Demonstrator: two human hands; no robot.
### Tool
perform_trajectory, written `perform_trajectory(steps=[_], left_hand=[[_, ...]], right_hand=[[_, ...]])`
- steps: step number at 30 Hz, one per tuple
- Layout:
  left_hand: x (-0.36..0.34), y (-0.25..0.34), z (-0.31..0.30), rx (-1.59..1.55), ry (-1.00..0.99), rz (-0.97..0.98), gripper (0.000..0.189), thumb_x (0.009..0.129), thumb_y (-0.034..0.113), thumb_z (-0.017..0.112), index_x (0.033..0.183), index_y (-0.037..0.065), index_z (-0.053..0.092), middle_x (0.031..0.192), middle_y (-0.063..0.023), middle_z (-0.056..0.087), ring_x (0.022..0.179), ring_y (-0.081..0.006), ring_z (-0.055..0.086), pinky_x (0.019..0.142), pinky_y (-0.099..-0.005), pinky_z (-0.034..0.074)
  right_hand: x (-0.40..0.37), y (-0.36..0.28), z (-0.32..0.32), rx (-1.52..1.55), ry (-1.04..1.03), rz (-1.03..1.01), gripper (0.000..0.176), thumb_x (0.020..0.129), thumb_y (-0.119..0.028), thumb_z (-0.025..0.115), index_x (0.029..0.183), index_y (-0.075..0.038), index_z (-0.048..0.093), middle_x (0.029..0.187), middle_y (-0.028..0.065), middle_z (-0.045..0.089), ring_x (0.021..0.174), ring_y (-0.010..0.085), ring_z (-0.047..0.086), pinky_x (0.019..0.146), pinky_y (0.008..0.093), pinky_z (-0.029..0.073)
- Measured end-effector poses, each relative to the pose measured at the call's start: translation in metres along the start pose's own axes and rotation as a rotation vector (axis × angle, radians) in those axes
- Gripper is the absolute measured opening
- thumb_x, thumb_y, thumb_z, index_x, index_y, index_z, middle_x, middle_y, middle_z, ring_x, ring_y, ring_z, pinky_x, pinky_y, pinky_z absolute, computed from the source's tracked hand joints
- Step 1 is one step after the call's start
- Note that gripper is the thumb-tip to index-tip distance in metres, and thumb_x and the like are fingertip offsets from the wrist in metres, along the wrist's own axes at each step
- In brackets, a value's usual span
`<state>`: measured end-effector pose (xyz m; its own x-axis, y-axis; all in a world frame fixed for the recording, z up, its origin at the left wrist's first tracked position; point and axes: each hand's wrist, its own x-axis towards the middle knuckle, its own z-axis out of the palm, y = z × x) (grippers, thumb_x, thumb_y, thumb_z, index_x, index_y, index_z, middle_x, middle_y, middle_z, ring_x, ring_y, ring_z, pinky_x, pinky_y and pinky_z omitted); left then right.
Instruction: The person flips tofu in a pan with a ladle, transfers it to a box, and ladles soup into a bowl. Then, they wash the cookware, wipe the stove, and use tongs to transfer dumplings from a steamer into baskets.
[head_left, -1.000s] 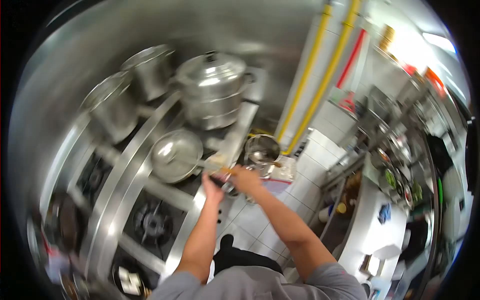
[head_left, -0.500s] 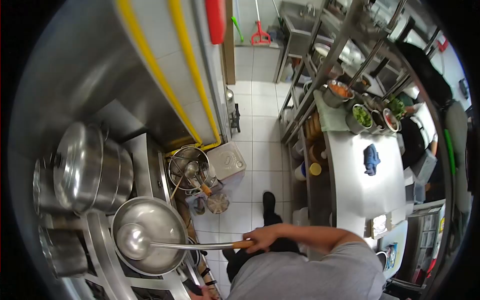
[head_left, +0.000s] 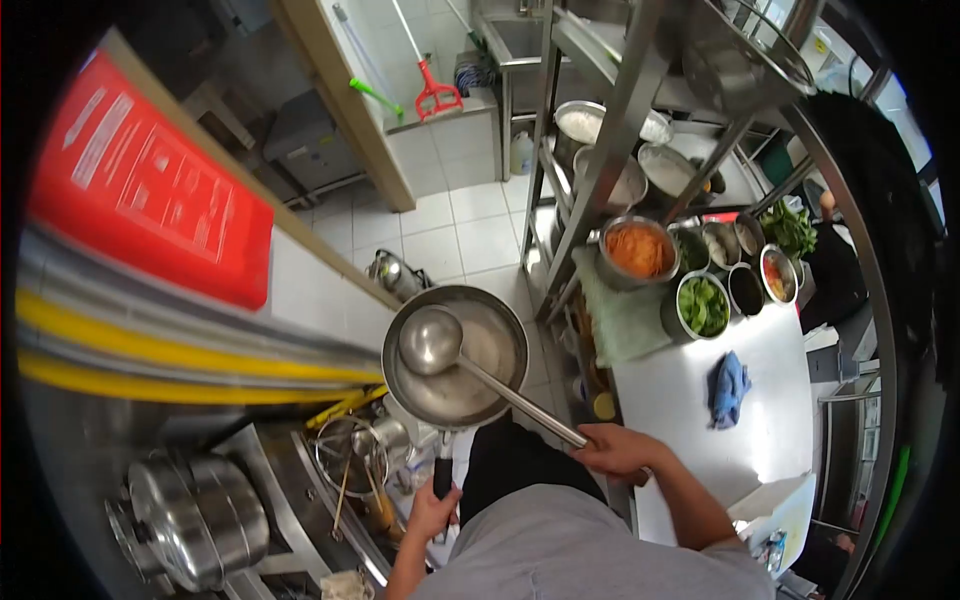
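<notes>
A round steel pan (head_left: 490, 345) is held up off the stove, over the gap between stove and worktable. My left hand (head_left: 432, 512) is closed around its black handle (head_left: 443, 480). A large steel ladle (head_left: 432, 340) rests with its bowl inside the pan, and its long shaft runs down to the right. My right hand (head_left: 617, 452) is wrapped around the end of that shaft, hiding most of the grip. Nothing but the ladle can be made out inside the pan.
On the right worktable (head_left: 670, 400) stand containers of shredded orange food (head_left: 637, 250) and green leaves (head_left: 703, 306), beside a blue cloth (head_left: 729, 390). A large lidded pot (head_left: 200, 520) sits on the stove. A metal shelf post (head_left: 610, 150) rises at the table's near end.
The pan has been lifted off the stove by its handle and carried right, with the ladle still in it. My view has turned toward the worktable.
</notes>
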<state>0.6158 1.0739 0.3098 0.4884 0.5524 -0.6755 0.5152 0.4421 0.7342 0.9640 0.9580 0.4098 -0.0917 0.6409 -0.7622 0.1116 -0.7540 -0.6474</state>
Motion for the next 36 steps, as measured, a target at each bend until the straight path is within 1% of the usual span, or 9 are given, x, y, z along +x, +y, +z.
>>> perform_trajectory(steps=[6,10,12,18,22,25,28,33,36], left_hand=[[0.214,0.157,-0.012,-0.072,-0.081,0.178,0.019,0.088,0.017,0.064,0.092,0.006,0.049,0.058,-0.0029,0.051,0.042,-0.0136,0.053,0.040,-0.0275,0.044],[0.364,0.289,-0.018,-0.095,-0.040,0.341,0.017,0.087,0.016,0.062,0.091,0.005,0.048,0.057,-0.0035,0.051,0.042,-0.0146,0.054,0.040,-0.0295,0.046],[0.435,0.358,-0.027,0.021,-0.039,0.435,0.015,0.086,0.012,0.060,0.089,0.003,0.048,0.056,-0.0037,0.051,0.042,-0.0150,0.054,0.040,-0.0303,0.047],[0.536,0.577,-0.046,0.016,-0.204,0.547,0.025,0.090,0.023,0.062,0.085,0.004,0.047,0.054,-0.0046,0.051,0.040,-0.0143,0.052,0.038,-0.0304,0.045],[0.601,0.705,-0.015,0.036,-0.238,0.481,0.061,0.092,0.062,0.046,0.073,0.004,0.051,0.053,-0.0032,0.048,0.040,-0.0138,0.050,0.038,-0.0297,0.040],[0.654,0.782,-0.001,0.100,-0.319,0.412,0.076,0.085,0.076,0.042,0.063,0.005,0.055,0.053,-0.0045,0.052,0.040,-0.0151,0.051,0.039,-0.0301,0.040],[0.727,0.833,0.018,0.254,-0.266,0.346,0.081,0.082,0.079,0.041,0.069,0.002,0.062,0.054,-0.0034,0.053,0.045,-0.0134,0.049,0.043,-0.0314,0.039],[0.837,0.882,0.067,0.259,-0.308,0.308,0.099,0.084,0.076,0.044,0.120,-0.016,0.052,0.113,-0.0237,0.058,0.091,-0.0275,0.060,0.070,-0.0391,0.051],[0.884,0.908,0.095,0.254,-0.333,0.283,0.093,0.084,0.072,0.048,0.118,-0.015,0.055,0.113,-0.0223,0.060,0.099,-0.0275,0.058,0.081,-0.0407,0.048]], right_hand=[[0.128,-0.075,-0.044,0.164,0.411,-0.127,0.030,0.088,-0.027,0.059,0.098,0.000,0.051,0.065,0.0114,0.059,0.049,0.0224,0.060,0.047,0.0367,0.049],[0.246,-0.142,-0.106,-0.109,0.881,-0.373,0.030,0.088,-0.027,0.058,0.095,0.001,0.051,0.071,0.0258,0.063,0.056,0.0373,0.064,0.058,0.0481,0.052],[0.306,-0.186,-0.153,-0.237,1.084,-0.429,0.027,0.088,-0.025,0.057,0.093,0.001,0.052,0.066,0.0206,0.062,0.053,0.0315,0.064,0.053,0.0443,0.051],[0.345,-0.360,-0.312,0.648,0.768,-0.503,0.018,0.090,-0.017,0.056,0.100,-0.002,0.055,0.060,0.0055,0.053,0.042,0.0151,0.052,0.039,0.0312,0.044],[0.375,-0.451,-0.429,0.995,0.605,-0.769,0.024,0.091,-0.023,0.048,0.098,-0.001,0.056,0.062,0.0057,0.054,0.044,0.0158,0.053,0.041,0.0302,0.045],[0.397,-0.504,-0.514,0.979,0.743,-0.695,0.025,0.090,-0.021,0.045,0.094,0.000,0.057,0.064,0.0070,0.056,0.046,0.0169,0.054,0.043,0.0316,0.047],[0.417,-0.534,-0.586,1.007,0.772,-0.607,0.025,0.088,-0.021,0.048,0.090,0.002,0.057,0.066,0.0093,0.058,0.048,0.0187,0.056,0.044,0.0316,0.048],[0.445,-0.541,-0.688,0.862,0.857,-0.334,0.028,0.086,-0.026,0.049,0.089,0.001,0.058,0.070,0.0104,0.060,0.056,0.0213,0.058,0.048,0.0351,0.048],[0.486,-0.532,-0.756,0.798,0.837,-0.235,0.033,0.086,-0.036,0.052,0.084,-0.004,0.060,0.069,0.0077,0.060,0.057,0.0204,0.059,0.050,0.0362,0.047]])
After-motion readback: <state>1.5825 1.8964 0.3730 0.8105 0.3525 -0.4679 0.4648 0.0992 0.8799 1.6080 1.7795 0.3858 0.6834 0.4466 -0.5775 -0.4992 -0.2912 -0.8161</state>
